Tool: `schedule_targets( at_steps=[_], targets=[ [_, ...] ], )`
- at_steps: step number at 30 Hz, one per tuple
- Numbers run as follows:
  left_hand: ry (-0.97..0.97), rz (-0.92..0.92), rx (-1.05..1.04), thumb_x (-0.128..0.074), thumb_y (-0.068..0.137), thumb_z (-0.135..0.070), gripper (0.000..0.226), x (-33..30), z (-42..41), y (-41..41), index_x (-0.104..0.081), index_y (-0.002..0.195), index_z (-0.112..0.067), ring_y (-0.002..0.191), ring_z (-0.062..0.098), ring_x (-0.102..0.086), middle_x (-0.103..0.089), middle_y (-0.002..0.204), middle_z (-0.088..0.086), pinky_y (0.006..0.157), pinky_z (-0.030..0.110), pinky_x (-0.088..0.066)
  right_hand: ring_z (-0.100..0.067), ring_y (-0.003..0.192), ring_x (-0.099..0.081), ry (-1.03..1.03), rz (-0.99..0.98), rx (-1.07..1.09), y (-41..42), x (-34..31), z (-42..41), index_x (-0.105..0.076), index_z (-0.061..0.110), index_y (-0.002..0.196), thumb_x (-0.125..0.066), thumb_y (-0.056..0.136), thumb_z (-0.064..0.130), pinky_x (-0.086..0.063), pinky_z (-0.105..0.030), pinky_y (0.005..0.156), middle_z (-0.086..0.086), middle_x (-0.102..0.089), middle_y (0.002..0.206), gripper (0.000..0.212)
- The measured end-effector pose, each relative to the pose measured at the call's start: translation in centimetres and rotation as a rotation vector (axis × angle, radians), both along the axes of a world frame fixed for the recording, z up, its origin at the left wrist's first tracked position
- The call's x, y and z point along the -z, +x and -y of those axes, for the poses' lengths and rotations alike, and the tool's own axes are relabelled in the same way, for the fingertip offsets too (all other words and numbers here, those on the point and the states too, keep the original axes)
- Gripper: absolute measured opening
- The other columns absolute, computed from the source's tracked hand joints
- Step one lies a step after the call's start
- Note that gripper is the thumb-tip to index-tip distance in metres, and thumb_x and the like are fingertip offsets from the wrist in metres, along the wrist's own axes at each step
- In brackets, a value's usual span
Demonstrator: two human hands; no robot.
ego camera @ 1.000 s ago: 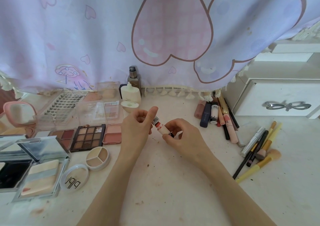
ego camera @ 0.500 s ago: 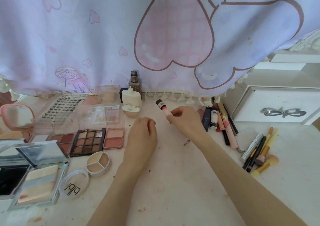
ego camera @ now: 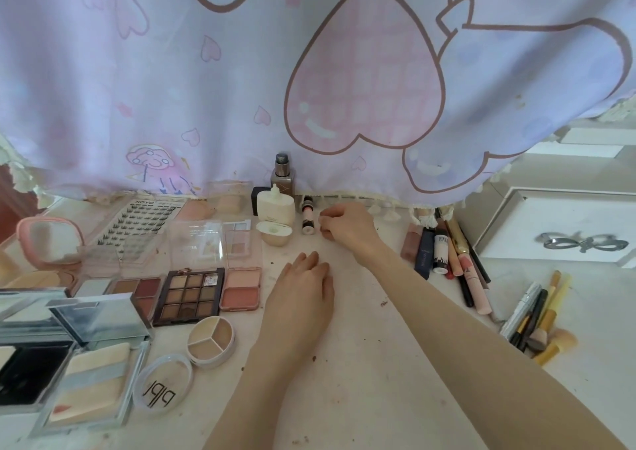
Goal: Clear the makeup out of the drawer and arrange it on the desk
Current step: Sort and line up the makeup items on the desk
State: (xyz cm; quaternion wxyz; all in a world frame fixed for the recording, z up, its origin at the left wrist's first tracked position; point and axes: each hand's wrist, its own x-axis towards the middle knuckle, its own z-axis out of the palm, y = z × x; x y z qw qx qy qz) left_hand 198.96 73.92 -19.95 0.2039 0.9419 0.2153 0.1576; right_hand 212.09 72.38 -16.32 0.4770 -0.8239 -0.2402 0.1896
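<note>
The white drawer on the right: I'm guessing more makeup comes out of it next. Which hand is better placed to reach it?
Probably the right hand. It is beside the small tube, on the white drawer side. The left hand rests mid-desk, farther away, and would have to cross the right arm.

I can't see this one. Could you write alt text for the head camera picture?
A person's right hand reaches beside a small tube lying by a cream bottle at the back of a desk, while the left hand rests flat. Eyeshadow palettes lie left, lipsticks and brushes right, under a heart-print curtain.
</note>
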Motion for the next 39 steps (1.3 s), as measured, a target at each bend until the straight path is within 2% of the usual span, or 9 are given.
schedule_targets(
  at_steps=[4,8,15,22,25,29,33,35,39],
  targets=[
    [0.017,-0.112,0.023,-0.023,0.097,-0.031,0.037,0.0,0.0,0.0,-0.048,0.117,-0.012,0.133,0.02,-0.027,-0.037,0.142,0.003,0.113,0.032,-0.016,-0.01,0.098,-0.056,-0.087,0.21,-0.068,-0.3,-0.9,3.8,-0.068,0.011,0.11,-0.054,0.092,0.017,-0.04,-0.018,0.089,0.001,-0.065,0.108,0.023],
    [0.023,-0.208,0.068,-0.027,0.1,-0.027,0.047,-0.1,-0.1,-0.1,-0.022,0.145,-0.015,0.144,0.018,-0.002,-0.007,0.157,0.002,0.115,0.032,0.0,-0.018,0.102,-0.057,-0.25,0.48,0.054,0.3,-0.5,9.0,-0.065,0.011,0.108,-0.057,0.09,0.024,-0.042,-0.026,0.089,-0.003,-0.065,0.106,0.023],
    [-0.012,-0.238,0.091,-0.029,0.1,-0.027,0.05,-0.4,-0.4,-0.2,-0.017,0.148,-0.018,0.144,0.015,0.002,-0.002,0.157,0.0,0.114,0.028,0.005,-0.025,0.108,-0.045,-0.614,0.813,0.13,1.5,1.1,11.2,-0.059,0.013,0.099,-0.054,0.087,0.046,-0.034,-0.034,0.093,-0.005,-0.054,0.109,0.036],
    [-0.019,-0.211,0.1,-0.031,0.1,-0.027,0.047,-0.6,-0.5,-0.2,-0.024,0.145,-0.019,0.144,0.015,-0.001,-0.007,0.157,0.0,0.114,0.027,0.004,-0.028,0.111,-0.045,-0.672,0.884,0.087,0.5,0.9,9.1,-0.048,0.012,0.117,-0.044,0.091,0.022,-0.031,-0.036,0.086,-0.006,-0.062,0.11,0.028],
    [-0.037,-0.173,0.094,-0.032,0.1,-0.028,0.048,-0.5,-0.5,-0.3,-0.022,0.146,-0.018,0.144,0.014,-0.003,-0.009,0.157,-0.001,0.113,0.026,0.003,-0.025,0.11,-0.044,-0.55,0.801,0.002,-0.6,0.9,8.7,-0.05,0.016,0.113,-0.05,0.086,0.018,-0.03,-0.034,0.083,-0.003,-0.063,0.106,0.027],
    [-0.248,0.043,0.058,-0.04,0.098,-0.026,0.059,-0.8,-0.5,-0.2,-0.01,0.148,-0.016,0.14,0.013,-0.02,-0.02,0.153,0.0,0.111,0.025,-0.013,-0.011,0.085,-0.055,-0.024,0.286,-0.045,-2.5,0.0,9.2,-0.059,0.018,0.1,-0.057,0.084,0.012,-0.043,-0.02,0.069,0.003,-0.06,0.087,0.017],
    [-0.387,0.304,0.069,-0.049,0.094,-0.023,0.025,-1.7,-0.1,-0.1,-0.043,0.118,-0.027,0.09,0.009,-0.058,-0.059,0.109,-0.005,0.077,0.019,-0.042,-0.014,0.056,-0.059,0.366,-0.255,-0.02,-3.3,-0.8,10.2,-0.061,0.006,0.095,-0.055,0.09,0.006,-0.043,-0.022,0.05,-0.019,-0.066,0.091,0.008],
    [-0.372,0.383,0.076,-0.048,0.093,-0.028,0.008,-2.5,0.5,-0.2,-0.044,0.1,-0.029,0.071,0.0,-0.054,-0.056,0.084,-0.012,0.062,0.011,-0.039,-0.015,0.048,-0.052,0.424,-0.39,-0.025,-3.2,-1.1,10.6,-0.061,-0.002,0.101,-0.05,0.095,0.015,-0.037,-0.022,0.045,-0.029,-0.06,0.091,0.021],
    [-0.342,0.444,0.078,-0.037,0.095,-0.03,0.012,-3.1,1.6,-0.3,-0.041,0.083,-0.03,0.057,-0.005,-0.048,-0.046,0.063,-0.011,0.053,0.01,-0.035,-0.009,0.04,-0.029,0.359,-0.459,-0.122,-3.4,-1.0,10.9,-0.066,-0.001,0.108,-0.047,0.095,0.041,-0.02,-0.019,0.039,-0.007,-0.043,0.062,0.048]
  ],
)
